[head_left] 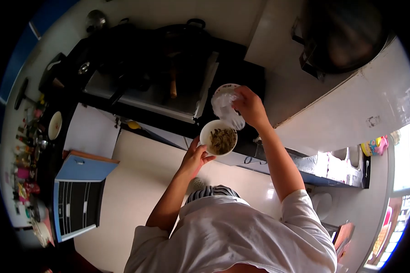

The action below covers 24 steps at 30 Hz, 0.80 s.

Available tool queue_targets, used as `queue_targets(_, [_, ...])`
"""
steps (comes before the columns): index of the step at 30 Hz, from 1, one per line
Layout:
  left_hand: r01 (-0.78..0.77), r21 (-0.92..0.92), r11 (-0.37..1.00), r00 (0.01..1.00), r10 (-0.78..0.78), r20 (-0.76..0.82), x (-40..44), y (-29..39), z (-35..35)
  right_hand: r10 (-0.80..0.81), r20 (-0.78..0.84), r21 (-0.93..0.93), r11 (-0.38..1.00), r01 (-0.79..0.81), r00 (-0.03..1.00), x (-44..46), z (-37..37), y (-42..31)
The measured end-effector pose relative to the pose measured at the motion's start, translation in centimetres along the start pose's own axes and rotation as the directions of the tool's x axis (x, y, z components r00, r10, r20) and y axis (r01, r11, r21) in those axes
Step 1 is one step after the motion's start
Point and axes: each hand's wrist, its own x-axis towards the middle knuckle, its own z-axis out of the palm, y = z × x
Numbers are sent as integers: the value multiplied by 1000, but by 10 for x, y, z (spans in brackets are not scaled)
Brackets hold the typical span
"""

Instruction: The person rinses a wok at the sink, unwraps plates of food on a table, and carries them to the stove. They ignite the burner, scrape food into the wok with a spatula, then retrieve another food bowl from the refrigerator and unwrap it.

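My left hand (pixel 197 158) grips the side of a white bowl (pixel 204 135), thumb near the rim. Inside it lies a heap of chopped greenish-brown food (pixel 222 141). Just beyond, my right hand (pixel 250 105) pinches a crumpled clear plastic bag (pixel 224 105), which hangs down to the far edge of the bowl. Whether the bag holds anything is hard to make out. Partly behind the bag, a second bowl (pixel 228 86) with a red-patterned rim sits on the dark counter.
A gas stove (pixel 146 100) with dark pans lies ahead, a wooden handle (pixel 173 84) sticking out over it. Bottles and jars (pixel 25 150) line the left counter. An open blue cabinet door (pixel 84 167) juts out below. A large dark pot (pixel 346 36) stands upper right.
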Motion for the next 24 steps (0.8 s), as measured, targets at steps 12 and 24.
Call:
queue_targets(12, [61,123,991,983,-38,-179,60,-41,-12,103,-336,162,986,-51,936,-77,-30,-5])
queue_targets(24, [-70,222,972,990,95,-100,83,-37,-43,681,-644,55,496,-866,349,-451,-4,65])
